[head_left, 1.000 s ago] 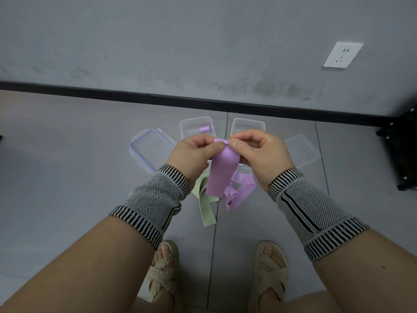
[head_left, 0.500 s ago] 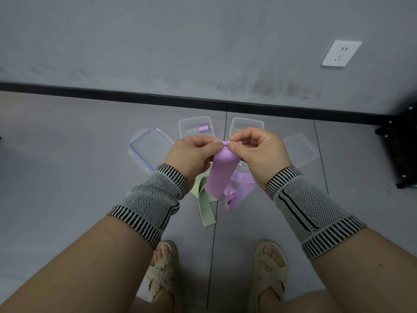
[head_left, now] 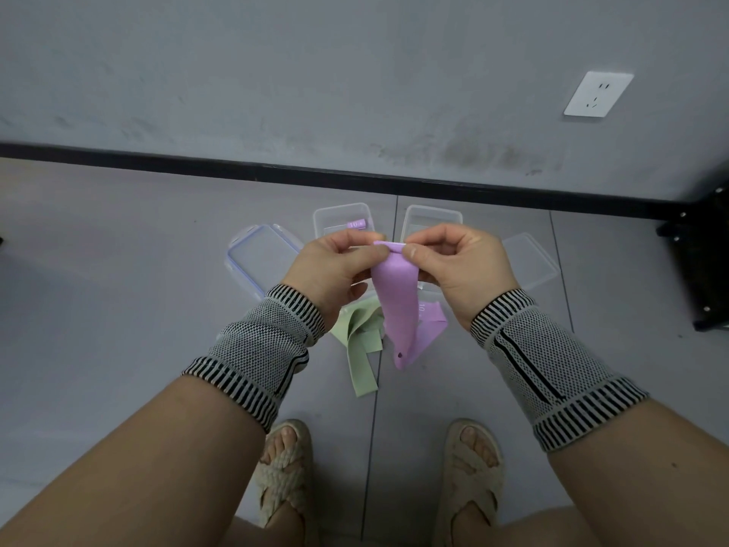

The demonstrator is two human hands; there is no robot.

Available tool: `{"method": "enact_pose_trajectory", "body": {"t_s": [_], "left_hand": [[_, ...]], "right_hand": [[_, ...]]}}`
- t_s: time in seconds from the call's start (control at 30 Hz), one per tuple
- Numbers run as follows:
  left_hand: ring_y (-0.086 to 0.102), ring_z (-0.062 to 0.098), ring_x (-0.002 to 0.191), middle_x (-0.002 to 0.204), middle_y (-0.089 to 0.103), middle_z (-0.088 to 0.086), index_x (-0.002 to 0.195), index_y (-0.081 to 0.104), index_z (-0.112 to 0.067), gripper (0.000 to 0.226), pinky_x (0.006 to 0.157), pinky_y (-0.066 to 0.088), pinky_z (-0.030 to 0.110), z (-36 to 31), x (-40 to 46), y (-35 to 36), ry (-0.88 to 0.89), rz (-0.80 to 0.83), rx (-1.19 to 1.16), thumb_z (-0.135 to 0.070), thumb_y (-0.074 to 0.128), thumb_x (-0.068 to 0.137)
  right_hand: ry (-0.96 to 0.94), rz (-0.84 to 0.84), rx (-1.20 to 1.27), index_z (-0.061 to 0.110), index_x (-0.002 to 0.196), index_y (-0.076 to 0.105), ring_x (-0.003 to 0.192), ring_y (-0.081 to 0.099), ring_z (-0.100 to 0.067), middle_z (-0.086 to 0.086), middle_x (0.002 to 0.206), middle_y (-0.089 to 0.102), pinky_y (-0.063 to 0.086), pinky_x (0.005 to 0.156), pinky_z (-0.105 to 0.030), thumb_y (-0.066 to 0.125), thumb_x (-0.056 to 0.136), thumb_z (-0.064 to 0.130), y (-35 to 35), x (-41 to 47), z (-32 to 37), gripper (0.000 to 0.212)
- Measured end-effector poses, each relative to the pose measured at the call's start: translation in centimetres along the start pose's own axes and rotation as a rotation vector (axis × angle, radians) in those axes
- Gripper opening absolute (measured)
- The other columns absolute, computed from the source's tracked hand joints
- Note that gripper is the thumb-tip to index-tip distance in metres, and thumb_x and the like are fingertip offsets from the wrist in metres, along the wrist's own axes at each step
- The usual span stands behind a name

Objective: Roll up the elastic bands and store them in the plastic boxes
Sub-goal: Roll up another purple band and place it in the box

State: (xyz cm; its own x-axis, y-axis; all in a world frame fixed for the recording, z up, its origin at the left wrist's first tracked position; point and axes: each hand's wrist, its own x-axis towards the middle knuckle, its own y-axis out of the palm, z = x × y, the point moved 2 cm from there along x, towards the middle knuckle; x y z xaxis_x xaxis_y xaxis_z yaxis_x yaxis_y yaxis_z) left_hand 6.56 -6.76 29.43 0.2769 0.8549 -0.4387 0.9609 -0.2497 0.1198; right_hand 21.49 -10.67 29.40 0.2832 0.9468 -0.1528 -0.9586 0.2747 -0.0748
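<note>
we see the left hand and the right hand both pinching the top edge of the flat purple elastic band between thumb and curled fingers; it hangs down above the grey tiled floor. behind the hands, two clear plastic boxes are partly hidden; the left one holds a small rolled purple band. a pale green elastic band lies below on the floor, partly covered.
</note>
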Motion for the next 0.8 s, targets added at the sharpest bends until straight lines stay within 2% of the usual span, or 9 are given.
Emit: {"method": "enact_pose_trajectory", "body": {"t_s": [0.1,0.27,0.4,0.5,0.73,0.8], "left_hand": [[0.058,0.013,0.065,0.077,0.066,0.001,0.083,0.066,-0.016,0.009,0.064,0.039,0.025,0.08,0.11,-0.33,-0.088,-0.003,-0.059,-0.022,0.062,0.088],[0.05,0.01,0.061,0.073,0.057,-0.001,0.092,0.068,-0.014,0.01,0.061,0.039,0.022,0.56,0.38,-0.82,-0.154,0.083,-0.147,-0.02,0.061,0.088],[0.045,0.013,0.066,0.078,0.052,0.004,0.086,0.069,-0.013,0.01,0.059,0.04,0.022,0.63,0.54,-0.77,-0.129,0.047,-0.141,-0.016,0.06,0.089],[0.043,0.015,0.067,0.08,0.05,0.007,0.074,0.073,-0.014,0.02,0.057,0.041,0.021,0.72,0.68,-0.72,-0.103,0.022,-0.144,-0.014,0.06,0.089],[0.049,0.012,0.061,0.074,0.061,0.004,0.087,0.068,-0.01,0.013,0.059,0.037,0.023,0.42,0.59,-0.46,-0.051,-0.005,-0.108,-0.021,0.061,0.089],[0.044,0.012,0.055,0.064,0.057,0.002,0.086,0.068,-0.008,0.011,0.058,0.032,0.024,0.34,0.61,-0.31,0.007,-0.018,-0.052,-0.017,0.063,0.087]], "right_hand": [[-0.005,-0.016,-0.009,0.019,0.072,0.07,0.071,0.067,-0.024,-0.011,0.075,0.07,0.059,0.074,-0.04,0.073,0.078,0.002,-0.13,0.08,-0.12,0.019],[-0.001,-0.008,0.019,0.018,0.073,0.069,0.072,0.066,-0.021,-0.008,0.074,0.069,0.058,0.074,-0.039,0.072,0.078,0.0,-0.08,0.12,-0.09,0.018],[-0.006,0.002,0.027,0.018,0.072,0.069,0.073,0.066,-0.022,-0.008,0.075,0.068,0.058,0.075,-0.039,0.071,0.078,0.0,-0.07,0.13,-0.08,0.02],[-0.009,0.009,0.009,0.02,0.072,0.069,0.073,0.066,-0.021,-0.006,0.074,0.068,0.058,0.075,-0.039,0.072,0.078,0.0,0.0,0.11,-0.08,0.021],[-0.053,-0.031,-0.072,0.023,0.072,0.068,0.073,0.065,-0.018,-0.003,0.074,0.068,0.059,0.075,-0.038,0.073,0.078,0.003,-0.09,0.15,0.02,0.021],[-0.068,-0.033,-0.084,0.022,0.072,0.068,0.073,0.064,-0.016,-0.002,0.074,0.067,0.058,0.077,-0.036,0.073,0.078,0.002,0.01,0.08,0.11,0.022]]}}
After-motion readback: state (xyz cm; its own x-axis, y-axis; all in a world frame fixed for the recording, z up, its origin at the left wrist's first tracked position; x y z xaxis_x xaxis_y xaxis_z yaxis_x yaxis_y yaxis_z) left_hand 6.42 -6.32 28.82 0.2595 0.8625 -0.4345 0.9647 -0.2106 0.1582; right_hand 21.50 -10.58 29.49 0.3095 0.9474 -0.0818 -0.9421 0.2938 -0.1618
